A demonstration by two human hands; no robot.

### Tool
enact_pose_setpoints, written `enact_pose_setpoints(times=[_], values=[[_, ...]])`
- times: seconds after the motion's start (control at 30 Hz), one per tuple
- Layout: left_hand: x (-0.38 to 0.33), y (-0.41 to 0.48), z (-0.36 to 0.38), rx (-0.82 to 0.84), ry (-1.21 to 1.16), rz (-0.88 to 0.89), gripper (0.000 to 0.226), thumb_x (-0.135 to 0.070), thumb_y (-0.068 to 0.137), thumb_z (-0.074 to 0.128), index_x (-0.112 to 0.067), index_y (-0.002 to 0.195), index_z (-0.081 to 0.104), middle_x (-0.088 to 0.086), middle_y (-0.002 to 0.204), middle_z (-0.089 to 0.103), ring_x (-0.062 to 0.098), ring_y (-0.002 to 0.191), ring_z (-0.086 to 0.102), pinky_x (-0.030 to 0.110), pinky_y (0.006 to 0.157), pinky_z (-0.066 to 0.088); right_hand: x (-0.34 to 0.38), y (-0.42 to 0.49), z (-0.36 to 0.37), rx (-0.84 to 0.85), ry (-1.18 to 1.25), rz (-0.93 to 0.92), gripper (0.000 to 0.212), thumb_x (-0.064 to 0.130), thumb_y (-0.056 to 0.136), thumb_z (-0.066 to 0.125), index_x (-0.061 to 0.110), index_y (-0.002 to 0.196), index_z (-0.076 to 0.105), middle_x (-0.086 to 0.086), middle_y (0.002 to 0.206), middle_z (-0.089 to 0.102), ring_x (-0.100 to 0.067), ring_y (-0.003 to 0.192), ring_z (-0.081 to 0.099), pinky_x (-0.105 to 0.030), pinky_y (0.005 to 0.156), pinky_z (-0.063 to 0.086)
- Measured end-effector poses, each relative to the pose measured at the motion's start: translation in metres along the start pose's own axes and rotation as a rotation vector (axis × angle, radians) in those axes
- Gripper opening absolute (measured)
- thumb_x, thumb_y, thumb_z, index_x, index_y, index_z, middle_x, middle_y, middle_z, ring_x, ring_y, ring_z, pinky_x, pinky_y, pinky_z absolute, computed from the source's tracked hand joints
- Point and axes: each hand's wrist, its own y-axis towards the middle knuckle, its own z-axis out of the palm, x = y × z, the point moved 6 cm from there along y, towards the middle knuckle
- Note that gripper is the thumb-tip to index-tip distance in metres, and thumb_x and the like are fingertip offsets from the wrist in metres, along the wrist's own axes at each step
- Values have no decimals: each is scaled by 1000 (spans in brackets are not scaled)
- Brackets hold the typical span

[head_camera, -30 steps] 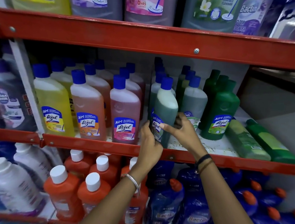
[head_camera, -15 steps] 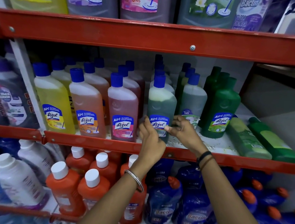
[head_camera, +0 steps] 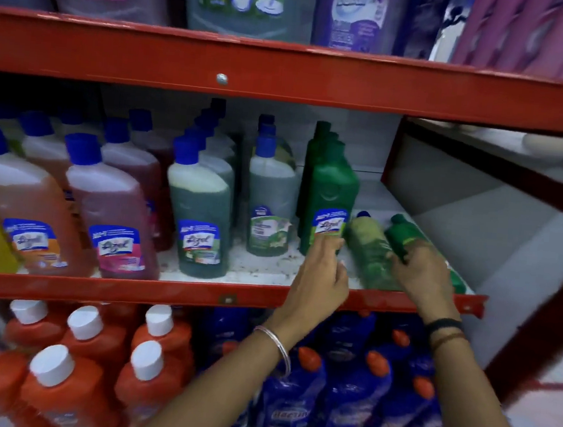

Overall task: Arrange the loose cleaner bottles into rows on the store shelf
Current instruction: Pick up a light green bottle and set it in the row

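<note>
Two green bottles lying flat on the shelf (head_camera: 268,273), dark one (head_camera: 406,238) under the right hand (head_camera: 420,274), fingers curled onto it, pale one (head_camera: 371,250) between both hands, left hand (head_camera: 319,277) loosely spread, fingertips touching the upright green bottle (head_camera: 333,197).

Both forearms are bare, with no sleeves in view. Just behind the left hand (head_camera: 319,277), a thin silver bangle (head_camera: 276,346) circles the wrist. Just behind the right hand (head_camera: 423,275), a black band (head_camera: 444,324) sits nearest the grip, with a thinner brown thread (head_camera: 448,339) beside it up the arm.
</note>
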Motion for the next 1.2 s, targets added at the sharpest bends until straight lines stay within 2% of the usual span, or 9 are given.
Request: enact_pose_setpoints(times=[0.17,0.3,0.4,0.5,0.6,0.77,0.83,0.97,1.2], values=[[11,31,68,162,-44,-408,35,-21,93,43,5,117,42,29,116,56,41,108,54,31,79,40,-10,10,12,205,-109,43,30,15,91,45,-8,109,53,-31,119,57,-41,110,56,-38,85,44],[31,50,88,220,-156,-726,58,-51,83,50,-5,118,51,20,119,61,35,107,60,41,94,49,-8,24,9,274,-64,57,18,16,92,43,2,90,54,-25,111,61,-36,97,57,-34,75,42],[36,59,95,219,-512,-864,52,-37,76,68,-5,115,54,18,114,66,30,95,66,42,87,55,-10,31,8,285,-66,50,21,21,93,43,4,86,54,-23,107,62,-36,96,58,-32,72,39],[38,64,92,289,-644,-918,52,-29,76,70,-3,119,54,18,117,65,35,106,63,50,94,51,-13,39,9,306,83,43,34,30,93,44,1,101,59,-19,103,61,-33,93,56,-32,78,43],[34,63,87,347,-733,-905,49,-27,76,69,-4,118,56,19,123,62,35,112,59,50,97,48,-18,42,13,419,511,178,42,41,84,59,7,109,56,-10,101,62,-25,91,59,-37,87,50],[16,48,58,386,-657,-706,51,-26,76,72,-2,117,56,12,115,66,24,102,63,36,87,53,-10,25,11,561,979,138,28,25,78,71,4,96,69,-9,86,77,-21,78,74,-29,66,58],[8,38,39,392,-618,-615,42,-18,81,66,-5,120,53,8,111,66,17,95,62,24,78,50,-2,15,6,535,1022,63,21,15,76,72,7,95,67,-2,82,77,-15,73,73,-24,60,57],[4,16,-2,360,-547,-480,42,-10,85,61,-13,123,45,2,112,62,14,101,60,19,83,50,28,-5,6,518,986,-88,35,9,72,75,10,104,64,-7,104,72,-19,90,71,-34,79,59],[31,-6,-73,125,-354,-353,46,-2,85,57,-16,125,38,-4,108,60,2,93,57,17,78,53,102,-33,33,540,955,-283,54,-1,72,73,11,117,47,4,104,64,-3,90,65,-13,69,54]])
